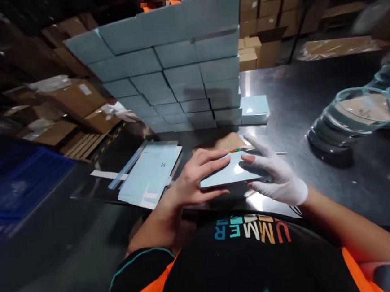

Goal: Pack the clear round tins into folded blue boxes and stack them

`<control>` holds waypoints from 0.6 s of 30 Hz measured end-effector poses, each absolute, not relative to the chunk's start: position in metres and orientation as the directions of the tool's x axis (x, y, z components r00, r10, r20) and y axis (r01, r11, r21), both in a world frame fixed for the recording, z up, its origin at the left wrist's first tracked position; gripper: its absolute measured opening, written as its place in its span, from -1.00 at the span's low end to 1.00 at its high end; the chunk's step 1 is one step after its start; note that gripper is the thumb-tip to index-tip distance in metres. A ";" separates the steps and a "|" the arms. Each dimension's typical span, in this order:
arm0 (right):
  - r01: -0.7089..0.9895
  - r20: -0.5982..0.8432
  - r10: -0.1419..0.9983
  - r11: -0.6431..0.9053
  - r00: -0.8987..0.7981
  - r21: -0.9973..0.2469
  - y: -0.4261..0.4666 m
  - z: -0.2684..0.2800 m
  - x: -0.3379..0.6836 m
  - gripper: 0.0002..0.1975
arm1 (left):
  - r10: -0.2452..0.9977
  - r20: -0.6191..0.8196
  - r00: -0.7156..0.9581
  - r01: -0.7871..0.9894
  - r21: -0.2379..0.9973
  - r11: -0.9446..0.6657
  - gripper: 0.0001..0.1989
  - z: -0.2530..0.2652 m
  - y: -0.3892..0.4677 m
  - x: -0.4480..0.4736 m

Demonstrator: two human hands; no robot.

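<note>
Steel table [313, 109] | stacked blue boxes [181, 61] | cardboard cartons [76, 101] behind

Between the fingers [212, 156] lies a smooth, matt card box [232, 172]; beneath them, a glossy metal bench [313, 105].

The box's [232, 172] near edge is hidden, apparently behind both hands' fingers [213, 162].

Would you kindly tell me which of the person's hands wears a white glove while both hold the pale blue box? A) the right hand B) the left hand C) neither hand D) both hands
A: the right hand is in a white glove, while the left hand is bare; both grip the pale blue box from either side.
</note>
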State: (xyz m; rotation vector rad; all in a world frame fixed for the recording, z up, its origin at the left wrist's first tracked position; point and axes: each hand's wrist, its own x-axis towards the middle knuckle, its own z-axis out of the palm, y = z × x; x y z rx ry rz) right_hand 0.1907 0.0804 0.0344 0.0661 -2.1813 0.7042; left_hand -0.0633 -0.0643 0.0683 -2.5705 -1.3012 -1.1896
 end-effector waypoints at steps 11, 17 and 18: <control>-0.309 0.756 0.106 0.869 -0.646 -0.387 0.075 0.032 0.183 -0.65 | 0.747 0.540 0.389 0.717 0.331 -0.613 -0.35 0.078 -0.070 -0.077; -0.249 0.602 -0.023 0.922 -0.798 -0.295 0.074 0.036 0.178 0.24 | 0.728 0.426 0.537 0.782 0.073 -0.619 -0.12 0.100 -0.071 -0.068; -0.274 0.594 -0.057 0.920 -0.803 -0.281 0.080 0.040 0.185 0.31 | 0.730 0.412 0.545 0.782 0.064 -0.620 -0.14 0.102 -0.070 -0.063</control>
